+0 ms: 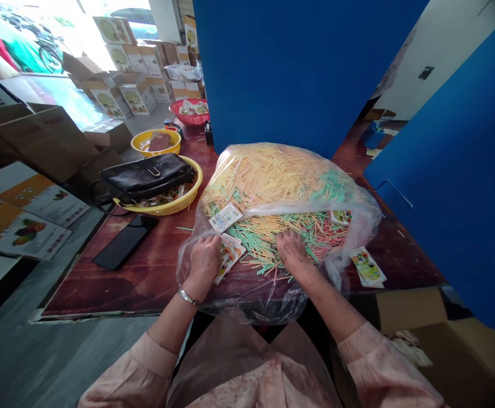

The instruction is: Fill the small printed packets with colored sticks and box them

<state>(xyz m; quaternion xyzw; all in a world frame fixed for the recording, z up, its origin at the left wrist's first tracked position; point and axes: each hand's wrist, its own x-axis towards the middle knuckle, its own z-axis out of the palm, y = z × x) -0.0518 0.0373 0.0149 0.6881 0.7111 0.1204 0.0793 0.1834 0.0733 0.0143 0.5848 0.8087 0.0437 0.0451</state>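
Observation:
A large clear plastic bag (pixel 264 211) lies open on the dark red table (pixel 77 289), full of thin yellow, green and pink sticks (pixel 268 170). My left hand (pixel 205 258), a silver bangle at its wrist, is closed at the left edge of a stack of printed packets (pixel 230 255). My right hand (pixel 290 249) rests on the sticks at the bag's mouth, fingers bent down into them; what they hold is hidden. A small printed card bundle (pixel 225 217) lies on the bag just above my left hand. More packets (pixel 368 267) lie right of the bag.
At the left are a black phone (pixel 125 242) and a yellow basket (pixel 194 195) with a black purse (pixel 145 174) on it. Behind stand a smaller yellow basket (pixel 176 148) and a red basket (pixel 192 119). Blue panels (pixel 277 73) rise behind the bag. An open carton (pixel 455 351) is below right.

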